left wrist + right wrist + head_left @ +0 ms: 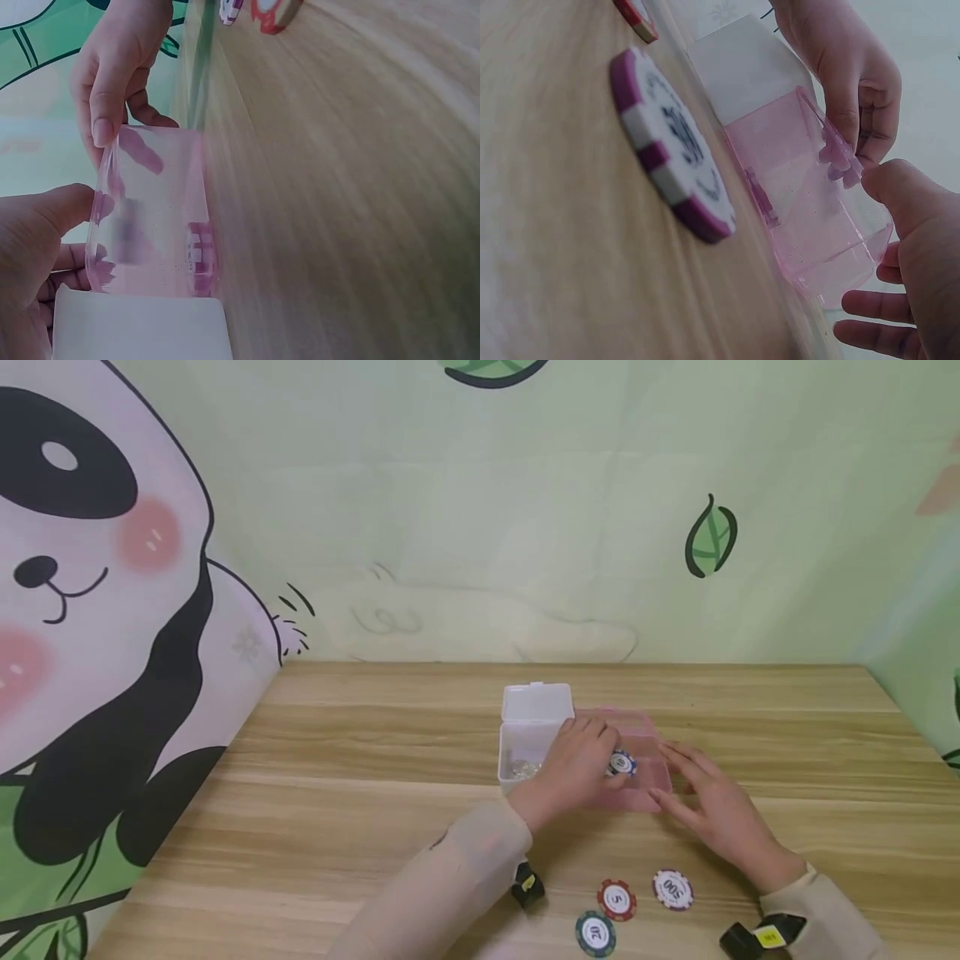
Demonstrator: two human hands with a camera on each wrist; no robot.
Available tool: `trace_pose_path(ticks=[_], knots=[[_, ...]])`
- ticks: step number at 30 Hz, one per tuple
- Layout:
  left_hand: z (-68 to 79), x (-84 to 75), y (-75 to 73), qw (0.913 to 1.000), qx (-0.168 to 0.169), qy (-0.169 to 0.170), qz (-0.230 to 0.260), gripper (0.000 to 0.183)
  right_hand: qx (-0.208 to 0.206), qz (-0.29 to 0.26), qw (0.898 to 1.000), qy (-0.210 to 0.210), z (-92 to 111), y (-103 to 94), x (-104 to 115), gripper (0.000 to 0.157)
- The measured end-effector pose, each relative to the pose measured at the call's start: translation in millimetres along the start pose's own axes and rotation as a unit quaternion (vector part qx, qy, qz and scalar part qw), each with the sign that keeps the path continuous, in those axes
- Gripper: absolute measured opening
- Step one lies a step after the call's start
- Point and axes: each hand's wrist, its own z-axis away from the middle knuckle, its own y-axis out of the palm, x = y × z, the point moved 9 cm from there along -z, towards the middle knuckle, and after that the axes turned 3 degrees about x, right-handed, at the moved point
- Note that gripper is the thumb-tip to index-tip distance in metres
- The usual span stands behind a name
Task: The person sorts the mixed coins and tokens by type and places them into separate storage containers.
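From where I stand, the person's left hand (573,764) reaches across the front of a white plastic box (508,752) and pinches a round blue-and-white poker chip (622,763) between thumb and fingers. That chip is at the open top of a translucent pink plastic box (637,802), which rests on the wood-grain table (337,835), just to the right of the white box. The right hand (712,806) grips the pink box's right end, thumb at the near corner and fingers toward the far side. Through the pink wall, 1 more chip (199,259) shows low down in the box; its colour is hard to tell. The white box has its lid (537,702) raised at the back, and small clear pieces (525,769) lie inside. Nearer the person, 3 chips lie flat on the table: a red-and-white chip (617,900) marked 5, close beside a green-and-white chip (596,933) marked 20, and a purple-and-white chip (672,890) marked 500 off to their right.
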Motion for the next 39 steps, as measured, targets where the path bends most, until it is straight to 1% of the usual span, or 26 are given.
trace_pose_path(ticks=[3, 7, 11, 19, 22, 28, 32, 35, 39], knots=[[-0.7, -0.2, 1.1, 0.9999, 0.013, 0.001, -0.003, 0.034, 0.001, -0.002, 1.000, 0.001, -0.2, -0.4, 0.0, 0.060], [0.4, -0.4, 1.6, 0.9998, 0.019, 0.002, -0.002, 0.034, 0.009, -0.004, 1.000, 0.007, -0.4, 0.4, -0.7, 0.060], [1.8, -0.2, 2.1, 0.9998, 0.019, 0.002, 0.004, 0.037, 0.014, -0.005, 1.000, 0.010, -0.4, 1.2, -1.3, 0.060], [3.4, 0.9, 0.8, 0.9999, 0.008, -0.002, 0.009, 0.037, 0.010, -0.003, 1.000, 0.006, -0.8, 1.4, -1.1, 0.060], [4.4, 1.2, -0.8, 1.0000, -0.002, -0.002, 0.007, 0.036, 0.008, -0.002, 1.000, 0.003, -0.9, 1.1, -0.7, 0.060], [9.6, 0.9, -10.3, 0.9990, -0.043, 0.007, 0.008, 0.034, 0.014, -0.012, 1.000, 0.011, 0.1, 1.1, -2.0, 0.060], [16.1, 0.3, -16.0, 0.9982, -0.055, 0.011, 0.023, 0.036, 0.016, -0.011, 1.000, 0.012, 0.2, 1.3, -1.8, 0.060], [21.7, 0.0, -18.9, 0.9977, -0.062, 0.011, 0.023, 0.036, 0.013, -0.008, 1.000, 0.011, 0.0, 1.7, -1.3, 0.060], [30.9, -0.2, -25.2, 0.9960, -0.086, 0.011, 0.022, 0.033, 0.007, -0.006, 1.000, 0.007, -0.4, 1.7, -0.3, 0.060]])
